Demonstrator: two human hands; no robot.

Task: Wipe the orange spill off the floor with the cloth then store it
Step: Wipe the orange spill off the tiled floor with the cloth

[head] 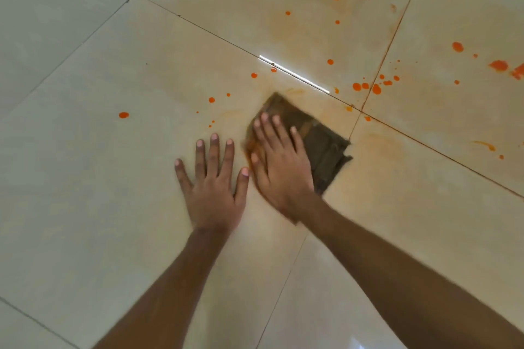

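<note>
We are pressing the brown cloth point(309, 136) flat on the floor point(85, 150) under our right hand point(280, 167), fingers spread, not clenched; our left hand point(211, 190) is bracing empty beside it, while orange drops point(357, 87) are lying beyond, and the soaked cloth is risking smearing them wider

No readable text anywhere.
</note>
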